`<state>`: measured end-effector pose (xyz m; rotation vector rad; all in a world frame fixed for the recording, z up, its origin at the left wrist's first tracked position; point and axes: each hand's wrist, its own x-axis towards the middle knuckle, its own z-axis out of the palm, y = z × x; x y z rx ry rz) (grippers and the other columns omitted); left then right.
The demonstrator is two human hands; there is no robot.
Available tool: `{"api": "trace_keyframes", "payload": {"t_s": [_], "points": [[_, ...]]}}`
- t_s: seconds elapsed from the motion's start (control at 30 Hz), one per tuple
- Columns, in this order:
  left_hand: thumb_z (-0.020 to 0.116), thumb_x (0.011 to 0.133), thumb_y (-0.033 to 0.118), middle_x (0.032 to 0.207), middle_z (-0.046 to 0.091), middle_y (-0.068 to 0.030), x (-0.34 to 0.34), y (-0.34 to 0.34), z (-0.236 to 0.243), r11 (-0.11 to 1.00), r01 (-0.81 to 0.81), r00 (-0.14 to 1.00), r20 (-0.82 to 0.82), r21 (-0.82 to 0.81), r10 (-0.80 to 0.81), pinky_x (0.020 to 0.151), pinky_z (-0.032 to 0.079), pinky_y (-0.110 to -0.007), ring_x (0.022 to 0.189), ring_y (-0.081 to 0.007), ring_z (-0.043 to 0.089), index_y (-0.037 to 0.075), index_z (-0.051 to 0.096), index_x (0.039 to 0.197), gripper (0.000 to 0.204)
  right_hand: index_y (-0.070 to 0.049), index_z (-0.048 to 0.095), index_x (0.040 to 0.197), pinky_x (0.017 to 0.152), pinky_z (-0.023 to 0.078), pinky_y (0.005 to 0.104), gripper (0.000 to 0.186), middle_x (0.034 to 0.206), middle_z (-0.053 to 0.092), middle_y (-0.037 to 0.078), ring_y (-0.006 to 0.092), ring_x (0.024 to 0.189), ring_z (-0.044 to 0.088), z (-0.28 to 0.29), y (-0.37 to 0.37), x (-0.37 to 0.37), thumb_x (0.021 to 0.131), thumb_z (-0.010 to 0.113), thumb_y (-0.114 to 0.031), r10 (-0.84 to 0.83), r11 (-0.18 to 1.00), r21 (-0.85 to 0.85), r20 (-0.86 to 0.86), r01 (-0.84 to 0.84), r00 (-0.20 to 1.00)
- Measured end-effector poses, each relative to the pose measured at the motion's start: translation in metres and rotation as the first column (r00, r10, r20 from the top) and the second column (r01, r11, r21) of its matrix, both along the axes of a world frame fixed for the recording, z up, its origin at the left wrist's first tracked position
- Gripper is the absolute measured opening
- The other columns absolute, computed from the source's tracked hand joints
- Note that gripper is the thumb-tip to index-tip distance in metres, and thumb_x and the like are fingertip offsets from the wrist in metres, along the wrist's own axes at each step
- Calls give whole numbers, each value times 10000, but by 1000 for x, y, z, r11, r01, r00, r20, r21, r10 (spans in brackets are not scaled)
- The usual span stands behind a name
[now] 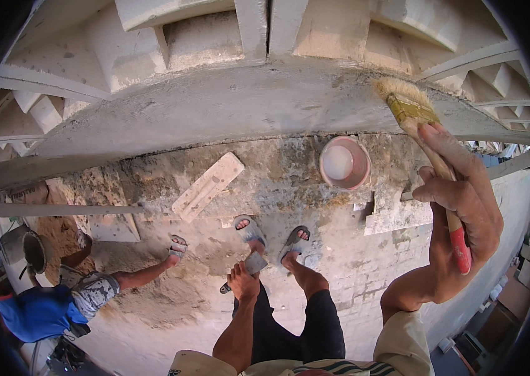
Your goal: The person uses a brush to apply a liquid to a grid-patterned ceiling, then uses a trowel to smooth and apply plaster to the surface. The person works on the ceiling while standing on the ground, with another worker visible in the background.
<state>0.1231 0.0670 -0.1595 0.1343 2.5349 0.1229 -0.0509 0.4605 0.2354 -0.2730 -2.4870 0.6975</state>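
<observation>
My right hand (465, 194) is wrapped round the wooden handle of a wide paintbrush (435, 147) with a red handle end. Its pale bristles point up at the grey plastered wall band (233, 103), close to it or touching; I cannot tell which. Lower down, in front of my legs, my left hand (243, 280) is closed on a small scraper (255, 262) with a flat grey blade, its dark handle end showing beyond my fingers. A round pinkish bucket (364, 166) holding whitish liquid stands at the wall's foot, left of the brush.
A pale, spotted board (208, 186) lies on the stained ground left of the bucket. Openwork concrete blocks (205, 41) rise above the band. At the left, a person in a blue shirt (42, 311) bends near a sand heap (58, 235) and a dark bucket (34, 252).
</observation>
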Motion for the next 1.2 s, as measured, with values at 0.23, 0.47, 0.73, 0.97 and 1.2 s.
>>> {"api": "trace_keyframes", "payload": {"t_s": [0.23, 0.47, 0.73, 0.97, 1.2], "points": [[823, 851, 370, 1148, 672, -132, -9, 2, -1, 999, 36, 999, -15, 9, -35, 977, 484, -507, 1126, -343, 658, 75, 603, 1250, 543, -33, 657, 864, 1000, 604, 418, 181, 1289, 742, 221, 343, 1233, 718, -36, -7, -4, 899, 721, 133, -104, 987, 114, -57, 110, 993], [819, 846, 375, 1115, 678, -131, -9, 3, -2, 998, 55, 997, -60, 21, -54, 954, 493, -510, 1099, -346, 668, 80, 618, 1228, 523, -23, 701, 925, 997, 610, 412, 165, 1386, 635, 285, 379, 1238, 695, -107, -50, -29, 927, 721, 141, -239, 970, -64, -447, 236, 862], [834, 832, 448, 1121, 675, -128, -5, 1, -11, 993, 108, 985, -141, 36, -102, 950, 494, -502, 1101, -341, 663, 76, 622, 1220, 578, -48, 792, 980, 1063, 573, 419, 246, 1462, 559, 328, 380, 1324, 632, -125, -78, -35, 843, 776, 156, -180, 929, -367, -558, -47, 810], [828, 844, 412, 1123, 673, -129, -8, 3, -4, 996, 87, 995, -49, 34, -85, 955, 491, -502, 1105, -341, 661, 70, 607, 1242, 569, -18, 789, 1027, 1018, 596, 420, 249, 1457, 574, 295, 390, 1318, 640, -140, -117, -54, 856, 753, 160, 25, 882, -383, -546, -276, 838], [819, 827, 283, 1186, 670, -133, -2, -3, 8, 998, 54, 999, 3, 20, -54, 979, 480, -503, 1165, -342, 652, 70, 596, 1302, 566, 23, 769, 1183, 1027, 535, 393, 175, 1310, 708, 211, 291, 1216, 675, -249, -23, 47, 1037, 676, -5, -466, 853, -357, -190, 382, 864]]}}
